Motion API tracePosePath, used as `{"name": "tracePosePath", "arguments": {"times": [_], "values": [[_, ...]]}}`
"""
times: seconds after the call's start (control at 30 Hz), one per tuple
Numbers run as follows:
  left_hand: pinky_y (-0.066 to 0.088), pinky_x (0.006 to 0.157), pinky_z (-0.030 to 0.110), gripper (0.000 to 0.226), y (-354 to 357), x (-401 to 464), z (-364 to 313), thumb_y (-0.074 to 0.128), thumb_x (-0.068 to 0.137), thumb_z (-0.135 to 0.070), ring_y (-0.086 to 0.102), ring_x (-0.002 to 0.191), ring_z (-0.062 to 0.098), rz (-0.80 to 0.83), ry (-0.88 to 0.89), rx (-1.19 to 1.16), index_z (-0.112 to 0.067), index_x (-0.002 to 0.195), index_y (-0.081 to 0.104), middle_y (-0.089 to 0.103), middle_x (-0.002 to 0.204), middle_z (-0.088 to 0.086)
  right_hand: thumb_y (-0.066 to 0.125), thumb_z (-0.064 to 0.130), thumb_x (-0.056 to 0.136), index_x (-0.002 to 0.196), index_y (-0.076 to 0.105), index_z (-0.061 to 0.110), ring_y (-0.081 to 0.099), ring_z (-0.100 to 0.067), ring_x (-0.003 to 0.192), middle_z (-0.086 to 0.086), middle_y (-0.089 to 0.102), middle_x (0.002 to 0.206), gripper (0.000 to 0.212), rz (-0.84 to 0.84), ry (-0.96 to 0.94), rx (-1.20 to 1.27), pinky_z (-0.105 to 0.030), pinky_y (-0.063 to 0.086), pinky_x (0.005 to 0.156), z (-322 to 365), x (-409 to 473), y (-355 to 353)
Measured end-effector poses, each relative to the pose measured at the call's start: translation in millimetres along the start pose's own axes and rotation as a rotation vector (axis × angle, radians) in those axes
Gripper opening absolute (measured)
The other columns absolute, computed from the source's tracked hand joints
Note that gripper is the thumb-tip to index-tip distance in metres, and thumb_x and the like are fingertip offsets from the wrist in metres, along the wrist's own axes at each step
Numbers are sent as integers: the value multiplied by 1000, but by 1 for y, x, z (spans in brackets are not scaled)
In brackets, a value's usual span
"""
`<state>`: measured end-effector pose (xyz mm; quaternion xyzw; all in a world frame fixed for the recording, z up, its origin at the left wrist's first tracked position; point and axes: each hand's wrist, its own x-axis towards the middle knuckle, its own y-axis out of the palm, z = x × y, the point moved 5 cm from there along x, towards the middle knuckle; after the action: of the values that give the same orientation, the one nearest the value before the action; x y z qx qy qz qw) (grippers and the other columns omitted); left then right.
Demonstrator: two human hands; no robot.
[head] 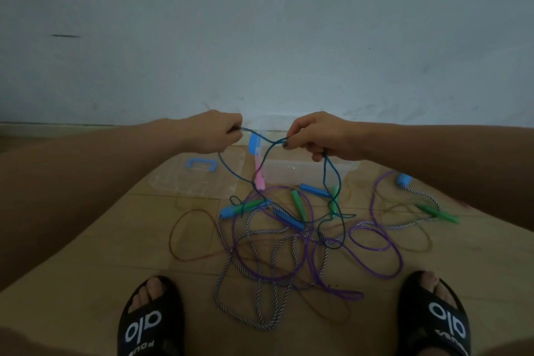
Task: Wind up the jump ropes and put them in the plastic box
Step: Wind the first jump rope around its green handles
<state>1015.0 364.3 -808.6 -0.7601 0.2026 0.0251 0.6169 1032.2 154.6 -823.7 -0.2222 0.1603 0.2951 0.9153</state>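
At mid-frame, a dark blue jump rope (261,139) is gripped by the left hand (215,131) and right hand (313,136), above the plastic box (312,169).

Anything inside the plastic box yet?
No rope shows through the clear plastic box. The right hand and left hand, holding the blue rope, cover its far rim.

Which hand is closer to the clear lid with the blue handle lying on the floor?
Left. The left hand is just above the lid, up-right of its blue handle; the right hand is farther right, over the plastic box.
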Motion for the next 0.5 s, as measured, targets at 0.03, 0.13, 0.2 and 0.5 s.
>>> {"name": "tracePosePath", "arguments": {"times": [0.03,0.13,0.2,0.5], "values": [[42,64,37,22,0,-1,3,36,104,-31,54,69,22,-15,25,199,-18,87,41,56,76,4,73,6,81,82,66,10,34,-13,45,3,42,47,8,6,2,11,-26,35,46,0,0,0],[36,63,34,20,-1,-3,8,29,105,-34,47,70,22,-99,37,469,-21,95,40,47,81,1,70,4,82,86,68,10,36,-13,49,1,49,54,7,45,11,54,-26,34,47,-1,2,3],[35,64,33,21,-5,-1,7,30,104,-35,47,72,24,-176,55,507,-20,98,42,47,86,3,68,5,83,87,68,10,37,-13,53,-3,52,67,6,93,29,90,-26,33,48,-2,3,5],[50,60,31,35,-10,1,5,57,96,-32,67,58,18,-88,-39,-343,-13,71,42,58,62,5,69,9,82,80,61,10,30,-12,44,0,49,56,8,17,88,-181,-20,21,43,-19,4,-18]]}}
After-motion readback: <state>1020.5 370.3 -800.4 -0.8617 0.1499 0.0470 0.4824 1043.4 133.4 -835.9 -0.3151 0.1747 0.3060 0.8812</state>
